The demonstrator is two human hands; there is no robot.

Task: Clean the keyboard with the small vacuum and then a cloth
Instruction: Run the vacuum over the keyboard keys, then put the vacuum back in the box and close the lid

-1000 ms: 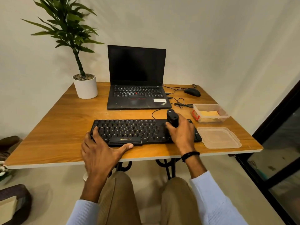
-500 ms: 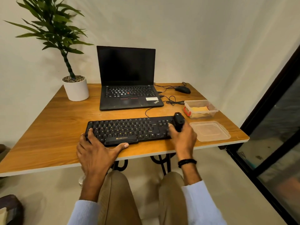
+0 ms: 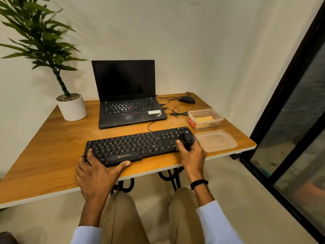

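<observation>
A black keyboard [image 3: 133, 147] lies near the front edge of the wooden table [image 3: 52, 147]. My right hand [image 3: 193, 155] grips a small black vacuum [image 3: 187, 139] and holds it on the keyboard's right end, over the number keys. My left hand [image 3: 95, 173] holds the keyboard's front left corner, fingers on its left edge and thumb along the front rim. A yellow cloth [image 3: 204, 119] lies inside a clear plastic box [image 3: 217, 118] to the right, behind the keyboard.
The box's clear lid [image 3: 216, 140] lies right of the keyboard, close to my right hand. Behind stand an open black laptop [image 3: 128, 103], a black mouse [image 3: 186, 99] with loose cables, and a potted plant [image 3: 71, 106]. A dark-framed glass door [image 3: 290, 120] stands at the right.
My right hand has slid the vacuum rightward along the keyboard to its right end. The left hand stays at the front left corner. The view has shifted to the right.
</observation>
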